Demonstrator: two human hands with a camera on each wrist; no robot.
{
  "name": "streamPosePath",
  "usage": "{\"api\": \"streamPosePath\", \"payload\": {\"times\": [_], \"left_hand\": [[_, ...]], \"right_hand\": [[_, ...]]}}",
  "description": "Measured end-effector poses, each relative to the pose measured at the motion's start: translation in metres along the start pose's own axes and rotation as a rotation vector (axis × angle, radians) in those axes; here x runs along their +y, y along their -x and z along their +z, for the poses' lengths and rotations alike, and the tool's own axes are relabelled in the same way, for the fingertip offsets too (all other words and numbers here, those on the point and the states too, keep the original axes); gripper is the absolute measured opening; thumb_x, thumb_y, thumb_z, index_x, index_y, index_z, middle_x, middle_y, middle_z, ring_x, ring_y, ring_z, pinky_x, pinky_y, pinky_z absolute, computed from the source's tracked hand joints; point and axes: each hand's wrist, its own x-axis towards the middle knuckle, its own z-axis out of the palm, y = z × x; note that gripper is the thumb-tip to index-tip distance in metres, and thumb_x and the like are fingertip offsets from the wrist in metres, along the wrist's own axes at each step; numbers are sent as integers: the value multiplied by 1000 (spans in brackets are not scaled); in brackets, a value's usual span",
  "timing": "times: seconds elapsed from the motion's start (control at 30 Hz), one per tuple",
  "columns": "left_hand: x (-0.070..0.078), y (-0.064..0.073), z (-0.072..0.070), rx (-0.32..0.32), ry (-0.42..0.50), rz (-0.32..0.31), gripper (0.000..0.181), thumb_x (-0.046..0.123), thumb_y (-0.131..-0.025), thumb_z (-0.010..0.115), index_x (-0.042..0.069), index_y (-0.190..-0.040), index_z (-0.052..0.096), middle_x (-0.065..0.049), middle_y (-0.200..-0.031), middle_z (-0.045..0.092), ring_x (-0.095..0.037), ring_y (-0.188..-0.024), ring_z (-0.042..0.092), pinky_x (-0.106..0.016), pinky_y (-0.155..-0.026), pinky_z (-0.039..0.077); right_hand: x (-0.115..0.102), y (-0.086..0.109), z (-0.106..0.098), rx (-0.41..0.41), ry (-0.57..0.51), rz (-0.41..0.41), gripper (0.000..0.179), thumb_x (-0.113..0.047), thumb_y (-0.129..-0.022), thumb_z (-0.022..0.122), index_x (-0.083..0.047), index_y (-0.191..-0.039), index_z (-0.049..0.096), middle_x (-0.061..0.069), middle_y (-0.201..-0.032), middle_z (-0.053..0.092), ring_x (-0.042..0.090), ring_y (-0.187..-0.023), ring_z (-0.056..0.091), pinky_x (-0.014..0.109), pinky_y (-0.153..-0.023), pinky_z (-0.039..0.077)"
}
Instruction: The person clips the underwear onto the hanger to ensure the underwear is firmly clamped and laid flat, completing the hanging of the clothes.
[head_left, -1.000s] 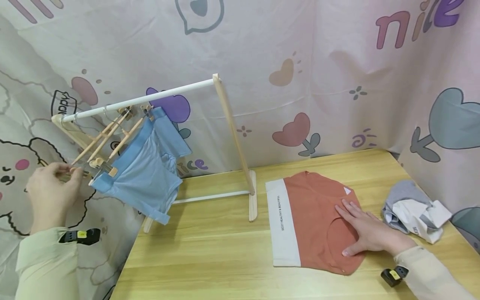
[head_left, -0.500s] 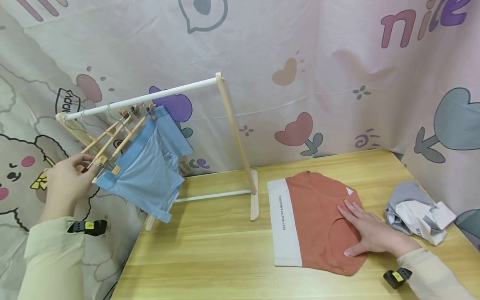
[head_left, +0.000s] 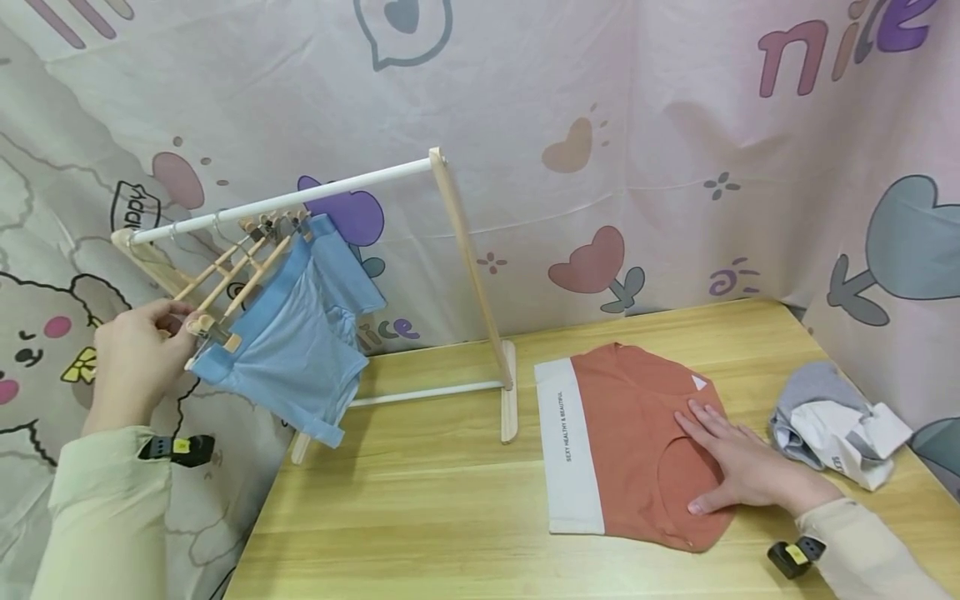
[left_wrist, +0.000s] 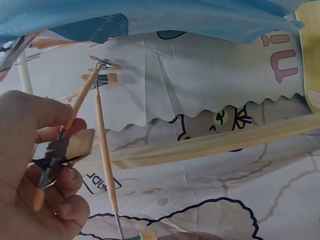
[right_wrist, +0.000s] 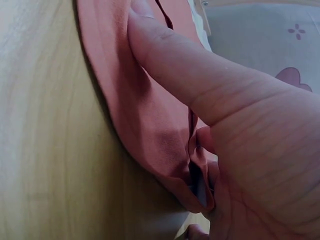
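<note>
My left hand (head_left: 138,358) is at the near end of the wooden clip hangers that hang from the rack. In the left wrist view, its thumb and fingers grip one clip hanger (left_wrist: 81,100) around its end clip (left_wrist: 55,150). Another bare clip hanger (left_wrist: 104,150) hangs beside it. Blue underpants (head_left: 292,350) hang by the waistband from the nearest hanger. My right hand (head_left: 738,462) rests with spread fingers on orange underpants (head_left: 622,417), laid out on the table with the white, lettered waistband to the left. In the right wrist view, the thumb touches the orange cloth.
The small rack has a white top rail (head_left: 315,193) and wooden legs (head_left: 465,250), and stands at the table's left. Bundled grey and white cloth (head_left: 810,408) lies on the wooden table (head_left: 420,517) at right. A printed curtain (head_left: 510,100) hangs behind.
My left hand has moved right and slightly up, to the clip end of the hangers, and the bare hangers have shifted right toward the blue underpants. My right hand stays on the orange underpants.
</note>
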Motion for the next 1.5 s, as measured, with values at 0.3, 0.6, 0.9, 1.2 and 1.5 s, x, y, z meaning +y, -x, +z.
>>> {"api": "streamPosePath", "payload": {"times": [0.3,0.6,0.9,1.2,1.5], "left_hand": [[3,-10,-4,-61,-13,-17,50,46,-109,54,3,-126,74,-12,-85,74,-18,-63,53,-35,-48,39],[14,-13,-11,-112,-24,-53,48,37,-110,56,-6,-123,72,-24,-95,74,-27,-80,55,-31,-53,41],[16,-9,-10,-86,41,-79,44,33,-109,57,-7,-118,73,-20,-91,73,-16,-66,55,-30,-48,45],[11,-7,-17,-16,-1,-37,39,29,-108,57,-4,-112,76,-7,-73,72,-12,-63,56,-39,-76,38],[13,-2,-25,-11,-29,-74,41,32,-108,56,-4,-111,76,-15,-76,71,-32,-86,51,-41,-69,36]], "right_hand": [[-1,-1,1,6,-19,-12,131,-61,-66,95,2,-163,36,38,-171,22,66,-153,22,87,-113,23],[2,0,2,2,-30,-4,132,-63,-65,95,2,-164,36,37,-171,20,65,-154,21,86,-114,20],[-1,2,1,9,-18,-10,129,-59,-67,95,3,-163,37,38,-170,22,65,-153,22,86,-113,21],[1,2,2,14,-39,-14,130,-60,-66,95,3,-163,37,38,-171,21,65,-154,20,87,-114,19],[4,2,4,2,-65,-8,131,-62,-67,94,2,-164,35,36,-172,18,65,-155,18,87,-114,16]]}}
